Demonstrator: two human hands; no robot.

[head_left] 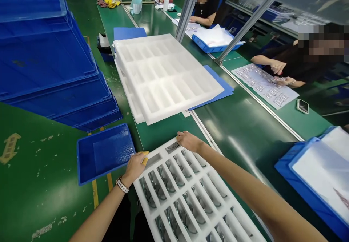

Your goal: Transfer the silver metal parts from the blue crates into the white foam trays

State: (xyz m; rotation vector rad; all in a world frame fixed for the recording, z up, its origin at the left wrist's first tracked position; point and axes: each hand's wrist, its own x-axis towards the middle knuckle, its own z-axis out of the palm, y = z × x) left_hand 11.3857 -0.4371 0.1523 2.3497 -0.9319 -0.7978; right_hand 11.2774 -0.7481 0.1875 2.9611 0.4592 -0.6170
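Observation:
A white foam tray [178, 194] with rows of slots lies at the table's near edge, reaching toward me. Many slots hold thin, curved, glassy pieces that look like eyeglasses [169, 176]. My left hand [137, 166], with yellow covers on its fingertips and a watch at the wrist, is closed on the tray's far left corner. On the far right corner, my right hand [188, 141] grips the rim, fingers bent over it. Beyond both hands rests a stack of white foam trays [169, 78] with slots.
Tall blue crates [49, 60] stand at left, with a shallow blue bin [105, 154] low beside the table. Metal posts [188, 12] rise from the green table [245, 114]. Two people work across it, near printed sheets [265, 83], a phone [302, 106] and paper-filled blue trays [297, 173].

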